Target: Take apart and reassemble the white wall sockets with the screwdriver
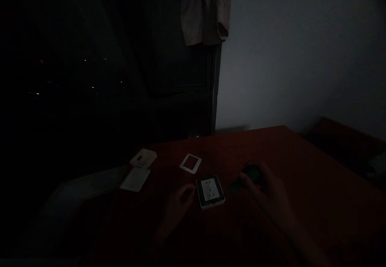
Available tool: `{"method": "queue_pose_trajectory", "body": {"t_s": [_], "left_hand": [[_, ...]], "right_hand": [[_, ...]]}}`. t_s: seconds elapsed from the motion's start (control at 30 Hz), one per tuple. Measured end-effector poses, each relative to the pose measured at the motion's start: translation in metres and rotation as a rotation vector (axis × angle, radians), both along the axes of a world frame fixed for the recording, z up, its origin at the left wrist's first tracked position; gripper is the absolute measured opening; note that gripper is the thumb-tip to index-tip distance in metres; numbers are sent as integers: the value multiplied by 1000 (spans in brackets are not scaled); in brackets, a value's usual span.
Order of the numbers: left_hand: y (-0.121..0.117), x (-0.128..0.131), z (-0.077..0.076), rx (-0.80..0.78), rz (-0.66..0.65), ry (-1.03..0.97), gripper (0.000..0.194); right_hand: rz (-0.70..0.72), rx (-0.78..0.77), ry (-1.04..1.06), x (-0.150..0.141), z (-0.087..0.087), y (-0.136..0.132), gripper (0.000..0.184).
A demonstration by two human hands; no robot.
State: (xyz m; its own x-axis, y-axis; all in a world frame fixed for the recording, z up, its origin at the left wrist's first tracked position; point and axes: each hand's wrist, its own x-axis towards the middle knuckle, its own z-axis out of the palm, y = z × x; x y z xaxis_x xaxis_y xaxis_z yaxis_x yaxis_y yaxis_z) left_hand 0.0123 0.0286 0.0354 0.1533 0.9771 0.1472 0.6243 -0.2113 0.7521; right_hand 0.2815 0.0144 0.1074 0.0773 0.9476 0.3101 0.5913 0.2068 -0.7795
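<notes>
A wall socket (210, 189) with a white face and a dark surround sits in a pale square box on the table. Just left of it, my left hand (178, 204) has thumb and forefinger pinched together by the box's edge. Whatever lies between those fingertips is too small and dark to make out. To the right of the socket, my right hand (273, 192) is closed around a dark green object (252, 173). A green part (235, 185) points from it toward the socket, but its kind is lost in the dark.
On the reddish table (301, 170) lie a white square frame (190, 163) behind the socket, and a white plate (135, 179) and a pale box-like piece (144, 158) at the left. Cloth (206, 11) hangs by the window; a wall (295, 54) stands behind.
</notes>
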Motion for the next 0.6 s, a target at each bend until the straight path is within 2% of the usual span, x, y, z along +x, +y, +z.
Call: {"method": "queue_pose_trajectory", "body": {"t_s": [0.13,0.27,0.6], "left_hand": [[9,16,-11,-24,-2,-124,19],[12,20,-21,-31,1,-135,19],[12,23,-27,-29,-5,-87,20]], "right_hand": [[-8,13,-10,0,0,0,28],[-11,23,-10,1,-1,0,27],[7,7,16,-3,3,-2,27]]}}
